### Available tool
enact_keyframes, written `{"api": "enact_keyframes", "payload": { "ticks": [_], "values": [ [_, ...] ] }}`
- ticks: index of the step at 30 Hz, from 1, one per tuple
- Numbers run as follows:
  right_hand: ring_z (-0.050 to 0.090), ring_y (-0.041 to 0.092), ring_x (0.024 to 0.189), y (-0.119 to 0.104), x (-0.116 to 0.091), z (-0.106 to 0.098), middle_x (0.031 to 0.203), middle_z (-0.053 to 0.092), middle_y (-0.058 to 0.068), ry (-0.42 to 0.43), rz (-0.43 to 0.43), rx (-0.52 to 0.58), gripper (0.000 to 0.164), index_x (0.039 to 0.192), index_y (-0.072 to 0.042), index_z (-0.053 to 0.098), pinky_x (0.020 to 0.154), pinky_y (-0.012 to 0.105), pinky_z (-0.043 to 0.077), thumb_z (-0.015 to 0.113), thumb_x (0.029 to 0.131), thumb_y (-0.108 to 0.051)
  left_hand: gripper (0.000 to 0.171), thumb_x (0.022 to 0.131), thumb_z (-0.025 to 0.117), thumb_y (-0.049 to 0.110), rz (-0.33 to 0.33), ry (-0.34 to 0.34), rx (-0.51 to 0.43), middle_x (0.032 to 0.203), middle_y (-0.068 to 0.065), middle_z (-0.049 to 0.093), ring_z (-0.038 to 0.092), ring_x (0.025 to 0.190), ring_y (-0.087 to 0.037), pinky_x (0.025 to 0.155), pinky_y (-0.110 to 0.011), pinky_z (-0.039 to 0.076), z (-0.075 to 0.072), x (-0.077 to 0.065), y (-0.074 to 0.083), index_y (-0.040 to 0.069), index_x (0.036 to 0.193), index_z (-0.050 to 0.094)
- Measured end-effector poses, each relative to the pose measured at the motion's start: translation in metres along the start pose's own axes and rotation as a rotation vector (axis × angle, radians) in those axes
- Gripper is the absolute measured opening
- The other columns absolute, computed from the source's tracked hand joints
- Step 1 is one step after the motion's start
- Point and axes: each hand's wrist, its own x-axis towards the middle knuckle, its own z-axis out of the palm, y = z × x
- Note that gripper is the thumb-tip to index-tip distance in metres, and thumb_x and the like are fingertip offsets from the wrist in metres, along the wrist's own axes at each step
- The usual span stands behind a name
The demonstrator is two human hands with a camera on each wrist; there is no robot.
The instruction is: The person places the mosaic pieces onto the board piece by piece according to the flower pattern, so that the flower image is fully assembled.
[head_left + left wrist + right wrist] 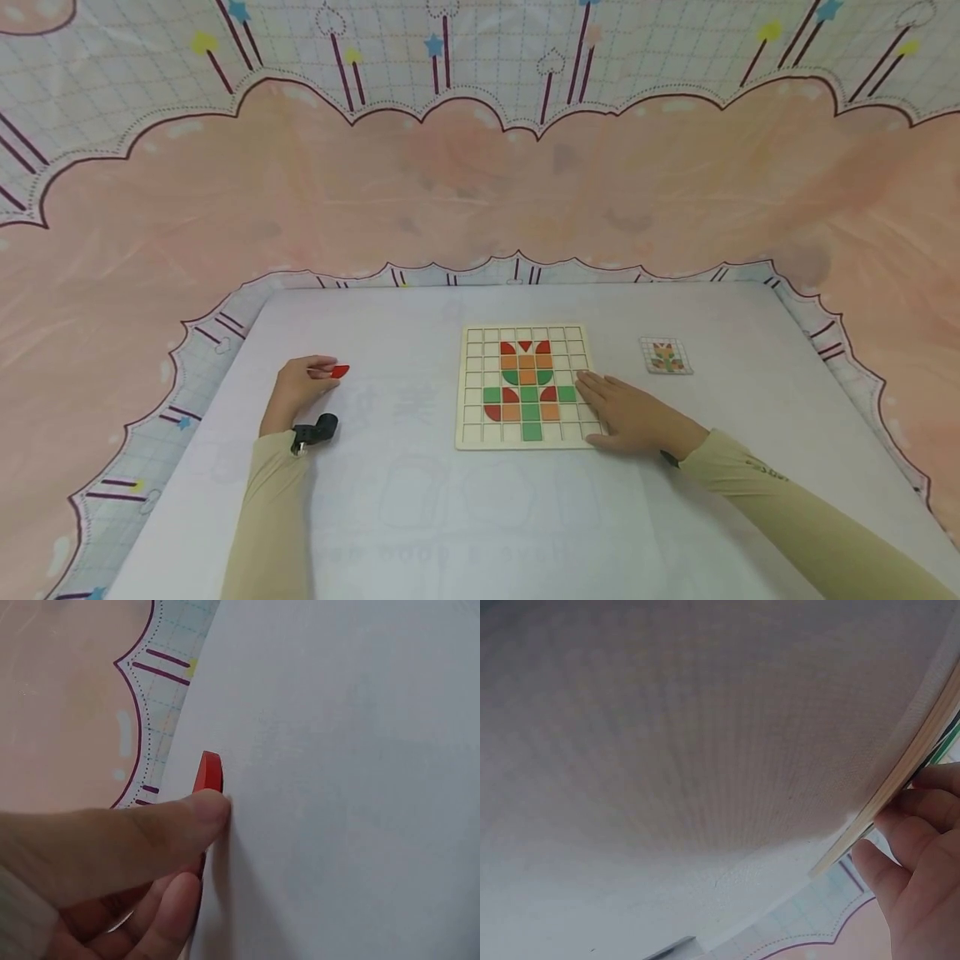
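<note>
My left hand [300,387], over the left part of the table, pinches a small flat red puzzle piece [341,372] between thumb and fingers. In the left wrist view the red piece [208,772] sticks out past the thumb tip, the rest covered. A square wooden grid board [474,354] lies near the middle, with red, orange and green pieces set in a flower-like pattern. My right hand [637,417] rests on its right edge, fingers extended. The right wrist view shows those fingers [919,847] against the board's wooden side [900,769].
A small pattern card [666,356] with a similar flower lies to the right of the board. White cloth [390,500] covers the table. A patterned pink curtain [480,192] rises behind it and along both sides.
</note>
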Motion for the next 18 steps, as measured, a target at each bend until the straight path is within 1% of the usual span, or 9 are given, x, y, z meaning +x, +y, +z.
{"api": "enact_keyframes", "payload": {
  "ticks": [5,8,12,15,18],
  "values": [
    [0.025,0.031,0.143,0.0,0.0,0.0,0.154,0.026,0.017,-0.001,0.001,0.005,0.081,0.146,0.001,0.027,0.114,0.046,0.027,0.051,0.089,-0.052,0.041,0.084,0.067,0.006,0.027,-0.026,0.014,0.112,-0.025,0.063,0.058,0.103,-0.034,0.094,-0.048,0.045,-0.002,0.005,-0.005,-0.003,0.123,0.058],
    [0.024,0.031,0.143,0.001,0.001,-0.001,0.154,0.025,0.017,-0.003,-0.001,0.0,0.081,0.146,0.001,0.027,0.114,0.046,0.027,0.051,0.09,-0.053,0.039,0.085,0.066,0.006,0.045,-0.052,0.021,0.11,-0.023,0.063,0.057,0.101,-0.031,0.091,-0.044,0.046,-0.004,0.008,-0.01,-0.002,0.122,0.059],
    [0.025,0.031,0.143,0.0,0.001,-0.002,0.154,0.025,0.017,-0.009,0.0,-0.003,0.081,0.146,0.001,0.027,0.114,0.046,0.027,0.051,0.09,-0.053,0.037,0.085,0.066,0.007,0.05,-0.074,0.026,0.108,-0.022,0.063,0.057,0.099,-0.029,0.088,-0.041,0.047,-0.006,0.012,-0.012,-0.002,0.12,0.061],
    [0.025,0.031,0.143,0.0,0.001,-0.003,0.154,0.026,0.017,-0.012,0.0,0.003,0.081,0.146,0.002,0.027,0.114,0.046,0.027,0.051,0.09,-0.052,0.036,0.085,0.067,0.007,0.049,-0.075,0.036,0.107,-0.022,0.064,0.056,0.097,-0.029,0.088,-0.042,0.047,-0.006,0.013,-0.012,-0.002,0.119,0.061],
    [0.025,0.032,0.142,0.0,0.0,-0.003,0.154,0.026,0.018,-0.012,-0.002,0.005,0.081,0.146,0.002,0.027,0.114,0.047,0.027,0.051,0.09,-0.052,0.035,0.084,0.069,0.01,0.051,-0.064,0.052,0.104,-0.02,0.064,0.057,0.095,-0.027,0.085,-0.039,0.047,-0.004,0.012,-0.012,-0.001,0.116,0.063]
  ]
}}
